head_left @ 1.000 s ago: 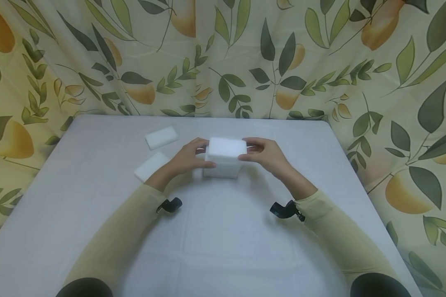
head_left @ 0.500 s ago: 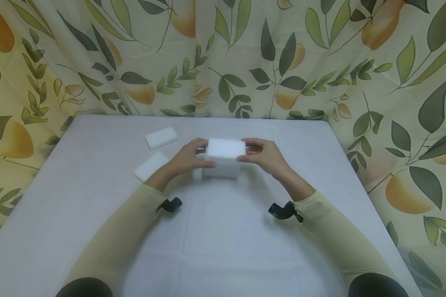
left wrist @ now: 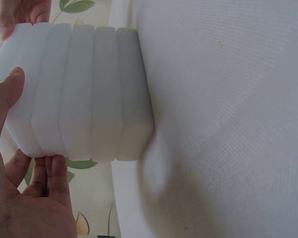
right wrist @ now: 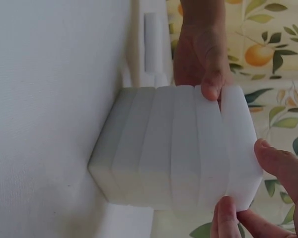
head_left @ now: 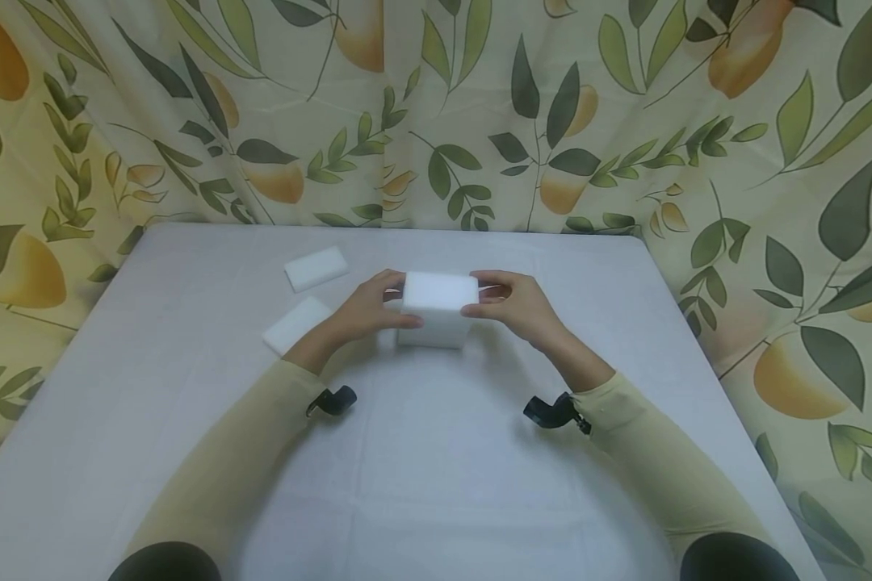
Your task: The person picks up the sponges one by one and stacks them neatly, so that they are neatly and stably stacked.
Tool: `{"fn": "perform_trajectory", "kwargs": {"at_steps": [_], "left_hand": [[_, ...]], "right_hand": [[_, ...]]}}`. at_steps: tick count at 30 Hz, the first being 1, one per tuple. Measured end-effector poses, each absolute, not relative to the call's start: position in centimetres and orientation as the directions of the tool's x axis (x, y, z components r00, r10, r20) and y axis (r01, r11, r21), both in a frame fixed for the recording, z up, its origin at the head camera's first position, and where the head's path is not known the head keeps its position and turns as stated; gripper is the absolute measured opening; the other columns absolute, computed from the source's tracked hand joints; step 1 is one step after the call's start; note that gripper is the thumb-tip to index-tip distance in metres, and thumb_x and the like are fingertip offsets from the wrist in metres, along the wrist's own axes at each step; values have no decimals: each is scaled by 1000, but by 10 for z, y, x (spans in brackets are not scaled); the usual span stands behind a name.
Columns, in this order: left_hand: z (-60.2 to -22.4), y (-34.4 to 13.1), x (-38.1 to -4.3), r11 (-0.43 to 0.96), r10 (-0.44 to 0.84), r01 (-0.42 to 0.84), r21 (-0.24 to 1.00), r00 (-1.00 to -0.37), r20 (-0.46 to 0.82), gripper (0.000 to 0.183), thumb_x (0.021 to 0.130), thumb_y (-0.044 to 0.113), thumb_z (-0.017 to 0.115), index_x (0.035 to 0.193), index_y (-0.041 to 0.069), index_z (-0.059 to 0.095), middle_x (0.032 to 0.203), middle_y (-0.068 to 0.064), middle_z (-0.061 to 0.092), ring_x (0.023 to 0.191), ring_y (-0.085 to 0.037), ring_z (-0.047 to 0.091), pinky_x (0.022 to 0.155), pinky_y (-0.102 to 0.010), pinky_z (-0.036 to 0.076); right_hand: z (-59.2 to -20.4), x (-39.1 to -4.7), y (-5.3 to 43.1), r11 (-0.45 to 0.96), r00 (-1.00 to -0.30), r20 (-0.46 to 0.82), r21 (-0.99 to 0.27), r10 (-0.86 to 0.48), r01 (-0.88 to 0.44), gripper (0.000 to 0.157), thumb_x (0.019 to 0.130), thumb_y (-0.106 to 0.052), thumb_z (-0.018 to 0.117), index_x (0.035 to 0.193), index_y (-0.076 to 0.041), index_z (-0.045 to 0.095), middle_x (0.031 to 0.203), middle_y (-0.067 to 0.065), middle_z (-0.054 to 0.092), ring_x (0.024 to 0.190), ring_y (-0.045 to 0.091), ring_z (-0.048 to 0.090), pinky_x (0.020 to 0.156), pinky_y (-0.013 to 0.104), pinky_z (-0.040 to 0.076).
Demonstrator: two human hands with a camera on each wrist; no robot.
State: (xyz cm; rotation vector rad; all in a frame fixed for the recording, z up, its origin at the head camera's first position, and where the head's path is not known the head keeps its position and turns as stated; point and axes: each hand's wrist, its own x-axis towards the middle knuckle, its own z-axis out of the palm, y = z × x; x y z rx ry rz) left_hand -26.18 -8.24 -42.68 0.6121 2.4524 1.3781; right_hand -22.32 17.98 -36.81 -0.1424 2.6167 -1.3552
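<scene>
Several white sponge blocks stand in an upright stack (head_left: 436,329) on the white table. My left hand (head_left: 366,311) grips the stack's left side near the top, thumb on the front face and fingers round the back. On the right side, my right hand (head_left: 519,307) pinches the top sponge (right wrist: 242,148) between thumb and fingers. In the right wrist view, a narrow gap shows between the top sponge and the one below it, close to the left thumb (right wrist: 212,84). The lower sponges (left wrist: 131,94) sit nearly flush with one another.
Two more white sponges lie flat to the left: a far one (head_left: 316,269) and a nearer one (head_left: 296,326), partly hidden by the left wrist. The white tabletop (head_left: 443,468) ends at a patterned curtain (head_left: 465,121) behind.
My right hand has shifted slightly left, and the top sponge has slid left with it, more in line with the stack. The left hand holds its place.
</scene>
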Motion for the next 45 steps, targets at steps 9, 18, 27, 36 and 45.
{"fn": "perform_trajectory", "kwargs": {"at_steps": [9, 18, 27, 36, 45], "left_hand": [[-429, -82, -262, 438, 469, 210, 874, -883, -23, 79, 75, 36, 86, 141, 12, 49, 138, -3, 49, 133, -24, 47, 112, -36, 40], [-427, -80, -261, 454, 454, 187, 871, -890, -45, 81, 74, 38, 85, 142, 13, 47, 142, -3, 47, 135, -25, 46, 112, -38, 40], [-429, -80, -261, 437, 458, 197, 877, -889, -28, 79, 75, 38, 85, 140, 12, 49, 141, -4, 48, 134, -25, 47, 112, -36, 39], [-427, -80, -259, 438, 454, 191, 878, -890, -34, 80, 76, 41, 84, 141, 12, 47, 142, -4, 47, 135, -24, 46, 113, -36, 39], [-419, -83, -258, 455, 460, 211, 865, -888, -26, 83, 76, 47, 82, 145, 21, 43, 149, -2, 43, 135, -24, 45, 112, -38, 39]], "right_hand": [[-368, -223, 178, 587, -977, -128, -810, -170, 4, 67, 79, -26, 83, 138, -9, 56, 122, 16, 65, 114, 28, 60, 94, 43, 52], [-368, -223, 176, 594, -976, -139, -804, -167, 13, 66, 79, -26, 83, 138, -8, 56, 122, 16, 65, 115, 28, 60, 93, 43, 52], [-368, -222, 176, 604, -976, -143, -797, -166, 14, 67, 80, -28, 82, 138, -8, 56, 122, 15, 64, 115, 29, 59, 93, 43, 52], [-369, -221, 174, 602, -975, -156, -798, -157, 31, 68, 80, -29, 82, 139, -9, 55, 123, 16, 63, 115, 30, 58, 93, 44, 52], [-370, -221, 173, 610, -977, -147, -792, -156, 21, 68, 80, -29, 82, 139, -8, 55, 122, 16, 63, 114, 30, 59, 92, 44, 53]]}}
